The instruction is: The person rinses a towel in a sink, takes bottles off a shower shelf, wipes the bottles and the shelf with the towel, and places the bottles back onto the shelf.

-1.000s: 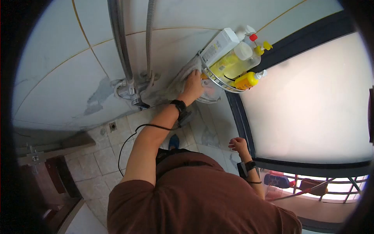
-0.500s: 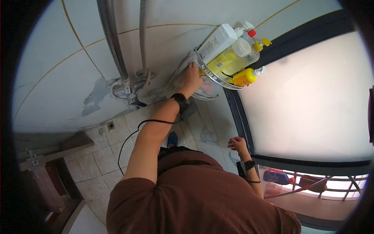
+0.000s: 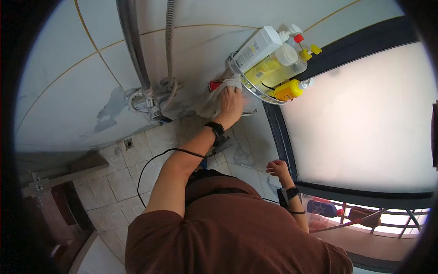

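Observation:
My left hand [image 3: 232,102] is closed on a thin whitish plastic bag [image 3: 211,104] below the wire corner shelf. Beside the bag, a red item [image 3: 214,85] shows against the wall. The metal shelf [image 3: 248,86] holds a white bottle [image 3: 260,48], yellow and clear pump bottles and a small yellow pump bottle [image 3: 288,90]. At the right, my right hand [image 3: 278,168] hangs near the window frame with its fingers loosely bent and apart, holding nothing. Both wrists wear black bands.
A shower mixer [image 3: 148,102] with a metal pipe and hose [image 3: 169,41] is on the tiled wall. The frosted window [image 3: 360,118] is at the right. Bottles stand on the sill [image 3: 365,239] beyond. A black cable loops beside my left arm.
The bag has come away from the shelf's edge, and the red item beside it now shows. My left hand has shifted slightly right and down. My right hand has hardly moved.

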`<act>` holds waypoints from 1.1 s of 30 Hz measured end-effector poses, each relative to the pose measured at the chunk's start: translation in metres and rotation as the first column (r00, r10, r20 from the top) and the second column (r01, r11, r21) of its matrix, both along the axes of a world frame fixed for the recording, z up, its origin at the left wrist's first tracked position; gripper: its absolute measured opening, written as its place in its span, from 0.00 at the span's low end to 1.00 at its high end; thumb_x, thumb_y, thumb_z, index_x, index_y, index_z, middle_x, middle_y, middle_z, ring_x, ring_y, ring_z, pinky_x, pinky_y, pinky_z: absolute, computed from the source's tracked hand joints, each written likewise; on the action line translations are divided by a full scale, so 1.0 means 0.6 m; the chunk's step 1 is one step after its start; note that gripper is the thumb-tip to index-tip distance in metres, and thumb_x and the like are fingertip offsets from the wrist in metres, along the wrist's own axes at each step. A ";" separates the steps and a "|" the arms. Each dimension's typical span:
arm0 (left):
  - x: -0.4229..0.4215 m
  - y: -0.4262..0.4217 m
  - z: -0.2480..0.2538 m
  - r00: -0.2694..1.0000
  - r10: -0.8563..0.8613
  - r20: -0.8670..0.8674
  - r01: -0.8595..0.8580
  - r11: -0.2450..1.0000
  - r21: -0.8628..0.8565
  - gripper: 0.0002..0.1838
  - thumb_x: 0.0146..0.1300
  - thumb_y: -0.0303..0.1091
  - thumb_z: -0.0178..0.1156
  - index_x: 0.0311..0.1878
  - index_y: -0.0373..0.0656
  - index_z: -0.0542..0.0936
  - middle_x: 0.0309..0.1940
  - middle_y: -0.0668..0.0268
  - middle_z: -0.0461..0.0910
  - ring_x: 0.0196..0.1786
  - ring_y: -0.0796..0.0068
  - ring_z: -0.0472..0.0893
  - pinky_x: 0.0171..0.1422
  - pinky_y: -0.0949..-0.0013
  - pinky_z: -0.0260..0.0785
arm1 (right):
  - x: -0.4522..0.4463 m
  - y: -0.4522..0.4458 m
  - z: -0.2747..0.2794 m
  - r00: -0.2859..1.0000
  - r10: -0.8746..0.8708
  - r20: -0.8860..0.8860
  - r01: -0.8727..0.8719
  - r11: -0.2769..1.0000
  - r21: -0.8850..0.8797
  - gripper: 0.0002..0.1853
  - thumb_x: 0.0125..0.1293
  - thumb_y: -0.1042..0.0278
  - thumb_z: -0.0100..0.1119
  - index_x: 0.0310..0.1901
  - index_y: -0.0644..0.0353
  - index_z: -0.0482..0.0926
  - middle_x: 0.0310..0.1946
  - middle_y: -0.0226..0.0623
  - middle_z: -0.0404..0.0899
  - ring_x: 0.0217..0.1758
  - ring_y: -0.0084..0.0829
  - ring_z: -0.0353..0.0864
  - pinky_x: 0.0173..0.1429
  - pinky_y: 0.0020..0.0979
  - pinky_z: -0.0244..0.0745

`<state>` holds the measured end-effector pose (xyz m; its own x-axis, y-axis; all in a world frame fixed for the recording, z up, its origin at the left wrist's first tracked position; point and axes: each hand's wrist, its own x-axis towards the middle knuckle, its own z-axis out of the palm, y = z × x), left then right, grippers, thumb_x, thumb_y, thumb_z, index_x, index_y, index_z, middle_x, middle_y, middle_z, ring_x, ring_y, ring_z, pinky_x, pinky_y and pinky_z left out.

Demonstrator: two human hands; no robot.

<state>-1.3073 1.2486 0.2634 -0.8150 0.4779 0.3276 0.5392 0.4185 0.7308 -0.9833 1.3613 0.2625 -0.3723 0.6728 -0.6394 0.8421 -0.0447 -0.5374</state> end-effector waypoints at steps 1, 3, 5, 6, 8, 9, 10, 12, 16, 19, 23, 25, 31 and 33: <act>-0.003 -0.007 0.014 0.997 -0.004 0.082 0.004 1.000 0.002 0.21 0.57 0.35 0.60 0.50 0.32 0.71 0.46 0.47 0.67 0.49 0.49 0.71 0.55 0.54 0.66 | 0.000 -0.002 -0.001 1.000 0.004 0.008 -0.004 1.000 0.010 0.12 0.61 0.64 0.56 0.36 0.65 0.79 0.30 0.38 0.83 0.28 0.29 0.85 0.27 0.27 0.74; -0.016 -0.007 0.016 0.996 0.008 0.088 0.000 0.996 -0.089 0.18 0.59 0.35 0.57 0.49 0.33 0.72 0.46 0.48 0.68 0.49 0.51 0.72 0.54 0.55 0.67 | 0.006 -0.006 0.001 1.000 -0.007 0.007 0.007 1.000 0.007 0.12 0.61 0.63 0.56 0.36 0.65 0.79 0.30 0.38 0.83 0.29 0.29 0.85 0.27 0.27 0.73; -0.046 0.001 0.009 0.998 0.022 -0.067 -0.039 0.964 -0.263 0.16 0.62 0.33 0.55 0.48 0.33 0.73 0.45 0.49 0.69 0.50 0.52 0.72 0.54 0.55 0.67 | 0.019 -0.010 0.004 0.999 -0.028 0.016 0.028 1.000 0.009 0.12 0.61 0.62 0.56 0.36 0.65 0.79 0.30 0.38 0.83 0.29 0.29 0.85 0.27 0.26 0.73; -0.054 0.003 0.006 0.995 0.026 -0.095 -0.048 0.969 -0.242 0.15 0.62 0.32 0.54 0.48 0.33 0.73 0.45 0.50 0.70 0.50 0.53 0.72 0.54 0.56 0.67 | 0.024 -0.012 0.005 0.999 -0.041 0.023 0.041 0.999 0.011 0.12 0.61 0.63 0.56 0.36 0.65 0.79 0.30 0.38 0.83 0.29 0.29 0.85 0.27 0.26 0.73; -0.068 0.003 0.005 0.987 0.038 -0.154 -0.069 0.977 -0.199 0.13 0.62 0.31 0.52 0.46 0.32 0.74 0.45 0.51 0.70 0.49 0.54 0.73 0.55 0.57 0.67 | 0.036 -0.016 0.001 0.997 -0.062 0.044 0.062 0.998 -0.008 0.12 0.62 0.62 0.55 0.37 0.65 0.79 0.31 0.38 0.83 0.30 0.29 0.84 0.29 0.26 0.73; -0.071 0.002 0.005 0.982 0.048 -0.184 -0.081 0.981 -0.177 0.12 0.63 0.30 0.51 0.45 0.32 0.74 0.45 0.51 0.70 0.49 0.55 0.73 0.55 0.58 0.68 | 0.043 -0.017 0.002 0.996 -0.070 0.057 0.071 0.997 -0.026 0.12 0.63 0.62 0.55 0.37 0.64 0.79 0.32 0.37 0.83 0.31 0.29 0.84 0.31 0.26 0.73; -0.069 0.001 0.009 0.986 0.021 -0.168 -0.054 0.979 -0.196 0.12 0.62 0.30 0.52 0.45 0.32 0.74 0.45 0.52 0.70 0.49 0.55 0.73 0.55 0.58 0.68 | 0.045 -0.018 0.003 0.995 -0.076 0.070 0.079 0.996 -0.042 0.12 0.64 0.61 0.55 0.38 0.63 0.78 0.32 0.37 0.83 0.32 0.28 0.84 0.33 0.26 0.73; -0.055 -0.003 0.016 0.991 -0.028 -0.131 -0.004 0.973 -0.232 0.13 0.61 0.31 0.53 0.45 0.32 0.74 0.46 0.52 0.70 0.49 0.55 0.73 0.55 0.59 0.68 | 0.046 -0.024 0.002 0.995 -0.061 0.079 0.065 0.997 -0.051 0.12 0.64 0.61 0.55 0.38 0.63 0.78 0.32 0.37 0.83 0.32 0.28 0.84 0.32 0.26 0.73; -0.022 0.001 0.013 0.982 -0.037 -0.185 -0.024 0.949 -0.314 0.15 0.60 0.31 0.54 0.47 0.31 0.74 0.46 0.53 0.70 0.49 0.57 0.73 0.53 0.62 0.70 | 0.021 -0.017 0.004 0.997 -0.012 0.075 0.019 0.996 -0.085 0.12 0.63 0.62 0.55 0.37 0.63 0.79 0.32 0.37 0.82 0.32 0.28 0.84 0.32 0.26 0.72; -0.026 0.001 0.008 0.976 -0.016 -0.215 -0.055 0.946 -0.320 0.15 0.60 0.31 0.54 0.47 0.31 0.74 0.46 0.53 0.71 0.49 0.59 0.74 0.51 0.63 0.71 | -0.005 -0.007 0.007 0.998 0.038 0.052 -0.036 0.998 -0.048 0.12 0.63 0.62 0.54 0.37 0.63 0.79 0.32 0.36 0.82 0.32 0.28 0.84 0.32 0.26 0.72; -0.067 0.008 0.009 0.973 0.007 -0.230 -0.089 0.933 -0.349 0.15 0.59 0.31 0.54 0.47 0.31 0.75 0.46 0.54 0.71 0.49 0.59 0.74 0.50 0.63 0.71 | -0.019 -0.001 0.016 0.999 0.046 0.019 -0.045 0.998 -0.042 0.12 0.63 0.62 0.55 0.37 0.62 0.79 0.32 0.36 0.82 0.32 0.28 0.84 0.34 0.27 0.73; -0.070 0.004 0.013 0.969 -0.006 -0.246 -0.084 0.931 -0.355 0.14 0.59 0.31 0.55 0.46 0.31 0.75 0.47 0.54 0.71 0.49 0.59 0.74 0.50 0.63 0.71 | -0.020 -0.003 0.020 0.998 0.056 0.022 -0.055 0.998 -0.036 0.12 0.63 0.62 0.54 0.37 0.62 0.79 0.32 0.36 0.82 0.33 0.28 0.84 0.34 0.27 0.73; -0.029 -0.002 0.020 0.967 -0.093 -0.236 -0.014 0.909 -0.416 0.15 0.58 0.32 0.57 0.45 0.31 0.76 0.46 0.55 0.71 0.49 0.59 0.74 0.50 0.64 0.71 | -0.026 -0.005 0.016 0.999 0.048 0.023 -0.046 0.995 -0.084 0.12 0.64 0.62 0.53 0.38 0.63 0.80 0.33 0.36 0.83 0.34 0.28 0.84 0.36 0.27 0.74; -0.021 -0.003 0.012 0.969 -0.085 -0.234 -0.003 0.936 -0.351 0.16 0.57 0.32 0.58 0.45 0.31 0.76 0.46 0.55 0.71 0.49 0.59 0.74 0.51 0.64 0.71 | -0.036 -0.001 0.017 0.997 0.074 0.018 -0.072 0.993 -0.095 0.12 0.64 0.62 0.52 0.38 0.63 0.80 0.33 0.36 0.82 0.34 0.28 0.84 0.36 0.27 0.74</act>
<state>-1.3201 1.2470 0.2703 -0.7092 0.6282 0.3200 0.7029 0.5950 0.3898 -1.0049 1.3608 0.2724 -0.4036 0.5807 -0.7070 0.8563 -0.0325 -0.5155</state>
